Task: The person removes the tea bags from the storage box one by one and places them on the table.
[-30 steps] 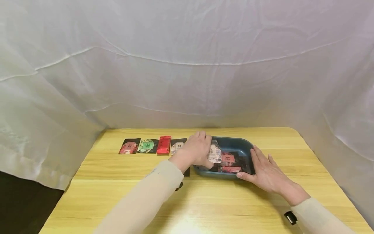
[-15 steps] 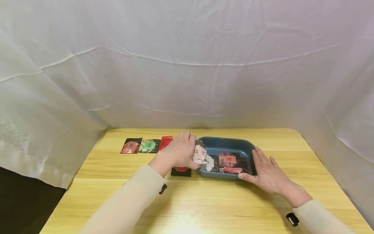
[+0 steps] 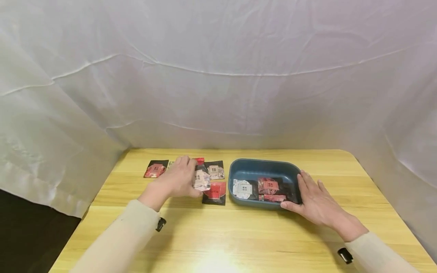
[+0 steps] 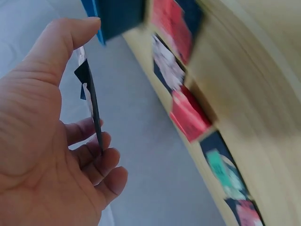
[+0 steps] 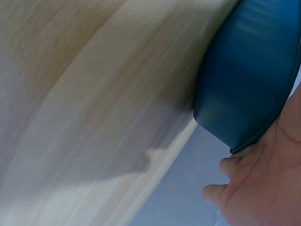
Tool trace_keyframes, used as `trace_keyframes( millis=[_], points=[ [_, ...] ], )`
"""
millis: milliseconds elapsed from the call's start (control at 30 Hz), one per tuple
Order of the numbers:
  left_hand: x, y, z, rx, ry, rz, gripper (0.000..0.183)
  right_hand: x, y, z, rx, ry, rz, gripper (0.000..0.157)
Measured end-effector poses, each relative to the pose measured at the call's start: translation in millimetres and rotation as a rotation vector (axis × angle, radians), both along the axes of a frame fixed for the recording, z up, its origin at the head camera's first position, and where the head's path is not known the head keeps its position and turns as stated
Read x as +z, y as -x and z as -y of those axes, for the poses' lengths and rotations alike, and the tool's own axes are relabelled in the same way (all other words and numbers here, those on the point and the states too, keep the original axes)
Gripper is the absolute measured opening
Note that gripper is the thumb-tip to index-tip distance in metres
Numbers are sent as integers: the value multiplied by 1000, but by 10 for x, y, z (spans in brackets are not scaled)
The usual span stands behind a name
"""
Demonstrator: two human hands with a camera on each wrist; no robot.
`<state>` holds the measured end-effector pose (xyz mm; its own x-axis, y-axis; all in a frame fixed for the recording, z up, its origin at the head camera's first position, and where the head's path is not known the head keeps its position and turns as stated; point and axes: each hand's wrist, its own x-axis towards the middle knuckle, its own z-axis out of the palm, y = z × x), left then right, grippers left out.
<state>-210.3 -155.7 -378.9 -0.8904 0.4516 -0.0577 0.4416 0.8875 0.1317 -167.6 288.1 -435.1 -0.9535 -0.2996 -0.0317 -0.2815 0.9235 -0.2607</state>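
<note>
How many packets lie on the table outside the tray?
5: along the back, pink-labelled packet, green-labelled packet, red packet, cream-labelled packet; in front, black-red packet. The left hand may hide others.

The sachet (image 3: pixel 202 182) in the left hand (image 3: pixel 175 179) looks like thin, smooth film, and the red packet (image 3: pixel 199 160) just beyond that grip is glossy, like foil. Right of the grip, the tray (image 3: pixel 259 167) looks like smooth plastic with a soft sheen. Below the grip, the wood-grained table (image 3: pixel 246 235) shines; behind hangs creased, satiny cloth (image 3: pixel 218 102).
</note>
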Motion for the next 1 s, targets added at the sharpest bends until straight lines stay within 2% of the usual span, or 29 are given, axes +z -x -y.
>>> trace_keyframes(
  millis=[233, 467, 733, 1000],
  points=[
    [-105, -111, 268, 38, 28, 103, 102, -5, -3, -11, 9, -14, -7, 124],
    [-210, -150, 360, 78, 16, 193, 102, 1, 13, -8, 11, -13, -2, 124],
    [-311, -83, 356, 49, 10, 226, 101, 0, 13, -24, 16, -11, 1, 123],
    [-396, 1, 303, 67, -2, 278, 108, 2, 10, -20, 15, 2, 6, 123]
  ],
)
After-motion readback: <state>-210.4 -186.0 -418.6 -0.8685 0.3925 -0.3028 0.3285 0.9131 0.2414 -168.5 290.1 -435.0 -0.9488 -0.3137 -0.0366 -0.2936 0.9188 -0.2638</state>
